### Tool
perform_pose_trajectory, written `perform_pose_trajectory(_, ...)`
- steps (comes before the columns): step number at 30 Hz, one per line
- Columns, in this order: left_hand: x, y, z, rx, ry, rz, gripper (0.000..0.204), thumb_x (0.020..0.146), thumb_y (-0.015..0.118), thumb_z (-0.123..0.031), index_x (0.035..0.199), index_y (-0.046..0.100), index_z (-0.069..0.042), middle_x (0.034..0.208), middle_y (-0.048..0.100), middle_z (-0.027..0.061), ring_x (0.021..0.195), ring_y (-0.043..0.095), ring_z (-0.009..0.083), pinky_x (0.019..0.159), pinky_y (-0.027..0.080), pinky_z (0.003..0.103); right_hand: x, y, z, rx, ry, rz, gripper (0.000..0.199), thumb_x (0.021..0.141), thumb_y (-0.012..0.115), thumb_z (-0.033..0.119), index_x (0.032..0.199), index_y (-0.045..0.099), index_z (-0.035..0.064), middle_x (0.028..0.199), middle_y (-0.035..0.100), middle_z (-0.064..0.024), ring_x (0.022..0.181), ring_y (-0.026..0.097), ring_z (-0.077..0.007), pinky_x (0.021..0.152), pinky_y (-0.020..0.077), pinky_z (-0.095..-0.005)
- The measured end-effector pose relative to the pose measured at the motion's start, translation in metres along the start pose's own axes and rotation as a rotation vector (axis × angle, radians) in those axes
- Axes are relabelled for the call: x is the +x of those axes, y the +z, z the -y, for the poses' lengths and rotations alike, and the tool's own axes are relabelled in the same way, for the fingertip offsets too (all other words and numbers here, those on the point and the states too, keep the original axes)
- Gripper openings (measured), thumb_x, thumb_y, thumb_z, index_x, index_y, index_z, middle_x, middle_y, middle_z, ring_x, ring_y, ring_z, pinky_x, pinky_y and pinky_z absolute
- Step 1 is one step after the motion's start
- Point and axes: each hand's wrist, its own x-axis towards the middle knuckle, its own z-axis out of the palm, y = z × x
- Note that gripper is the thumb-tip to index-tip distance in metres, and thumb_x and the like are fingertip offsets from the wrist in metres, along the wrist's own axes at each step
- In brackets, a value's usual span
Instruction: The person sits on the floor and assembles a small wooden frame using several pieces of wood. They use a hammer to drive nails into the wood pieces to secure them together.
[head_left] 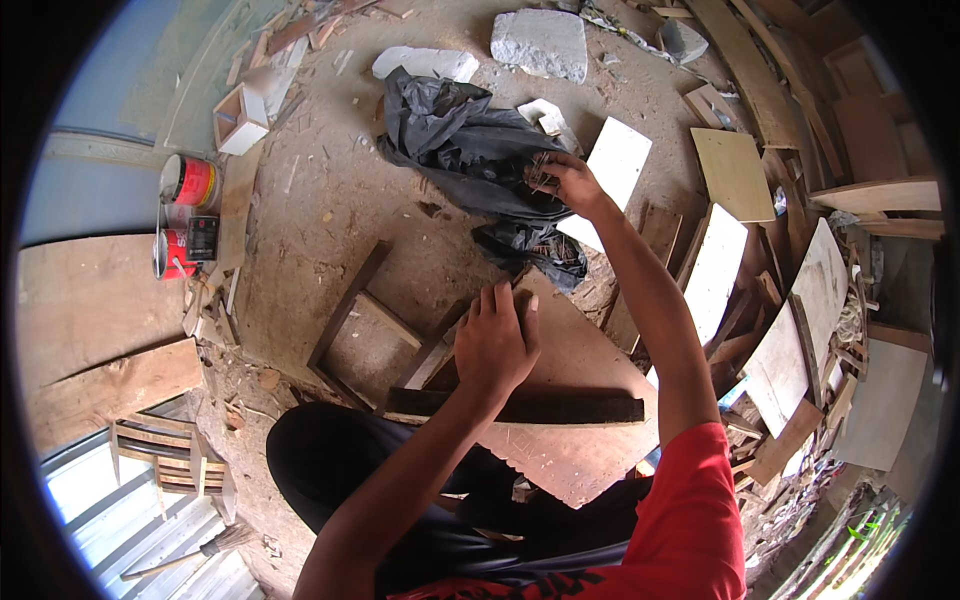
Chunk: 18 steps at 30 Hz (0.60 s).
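My right hand reaches out to a black plastic bag spread on the ground, its fingers closed on a small bunch of thin brown nails. My left hand is closer to me, its fingers bent over a strip of a dark wooden frame. Part of that strip is hidden under the hand. The frame lies flat before my knees, partly on a brown board. More nails sit in a smaller black bag between my hands.
White stone blocks lie beyond the bag. Red paint cans and a small wooden box stand at the left. White panels and loose planks crowd the right side. A slatted wooden piece is at the lower left.
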Motion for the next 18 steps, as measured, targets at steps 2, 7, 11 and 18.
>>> perform_pose_trajectory(2, 0.000, 0.001, 0.000, 0.002, 0.006, 0.001, 0.035, 0.099, 0.051, -0.030, 0.116, 0.051, 0.002, 0.104, 0.061, 0.0239, 0.093, 0.064, 0.0427, 0.081, 0.051, 0.050, 0.001, -0.008, -0.001, 0.155, -0.050, 0.094, 0.024, 0.101, 0.048, 0.005, 0.121, 0.053, -0.0075, 0.114, 0.066, -0.0215, 0.109, 0.067, -0.0327, 0.096, 0.0566, -0.0465)
perform_pose_trajectory(7, 0.000, 0.001, 0.001, 0.014, 0.005, -0.015, 0.035, 0.100, 0.051, -0.030, 0.116, 0.051, 0.001, 0.103, 0.061, 0.0238, 0.093, 0.064, 0.0429, 0.080, 0.052, 0.050, 0.000, 0.008, 0.011, 0.140, 0.085, -0.049, 0.024, 0.103, 0.052, 0.012, 0.120, 0.055, -0.0044, 0.115, 0.066, -0.0201, 0.108, 0.067, -0.0317, 0.095, 0.0573, -0.0468)
perform_pose_trajectory(11, 0.001, 0.001, 0.000, 0.004, 0.004, -0.004, 0.035, 0.100, 0.051, -0.030, 0.116, 0.051, 0.001, 0.103, 0.061, 0.0237, 0.093, 0.064, 0.0428, 0.081, 0.051, 0.050, -0.004, 0.011, 0.008, -0.050, 0.054, -0.039, 0.029, 0.103, 0.054, 0.015, 0.126, 0.053, -0.0012, 0.118, 0.064, -0.0161, 0.110, 0.065, -0.0273, 0.095, 0.0556, -0.0501)
perform_pose_trajectory(18, 0.000, 0.000, 0.000, -0.010, -0.001, 0.007, 0.036, 0.100, 0.051, -0.030, 0.117, 0.051, 0.002, 0.105, 0.061, 0.0237, 0.095, 0.063, 0.0423, 0.083, 0.051, 0.049, -0.004, 0.008, 0.005, -0.065, 0.065, -0.044, 0.024, 0.102, 0.054, 0.013, 0.124, 0.055, 0.0018, 0.119, 0.065, -0.0180, 0.111, 0.065, -0.0298, 0.092, 0.0561, -0.0493)
